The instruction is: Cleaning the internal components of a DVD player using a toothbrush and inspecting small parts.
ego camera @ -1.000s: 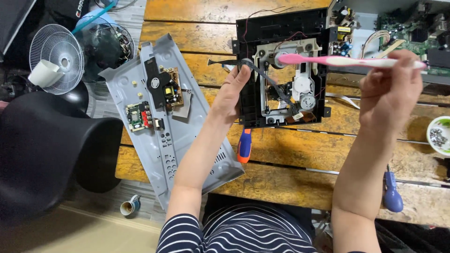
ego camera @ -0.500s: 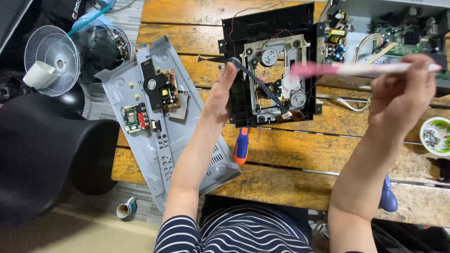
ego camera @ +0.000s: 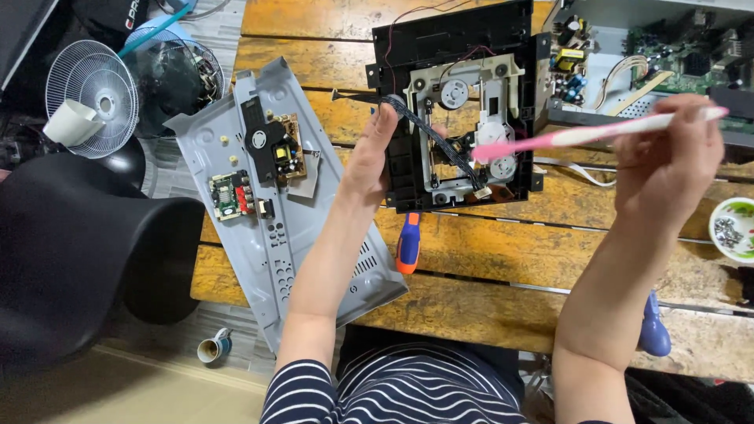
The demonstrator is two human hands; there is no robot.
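A black disc drive mechanism with a white inner frame and a black ribbon cable lies on the wooden table. My left hand grips its left edge, thumb near the cable. My right hand holds a pink and white toothbrush by the handle. The brush head rests over the white gears at the mechanism's right side.
A grey metal cover with small circuit boards hangs over the table's left edge. An orange-and-blue screwdriver lies below the mechanism. An open chassis with green boards sits far right, a small dish of screws at the right edge. A fan and black chair stand left.
The view has shifted, so the drive mechanism now sits lower and more central. The toothbrush head has come down from above the mechanism onto its white gears. My left hand keeps its hold.
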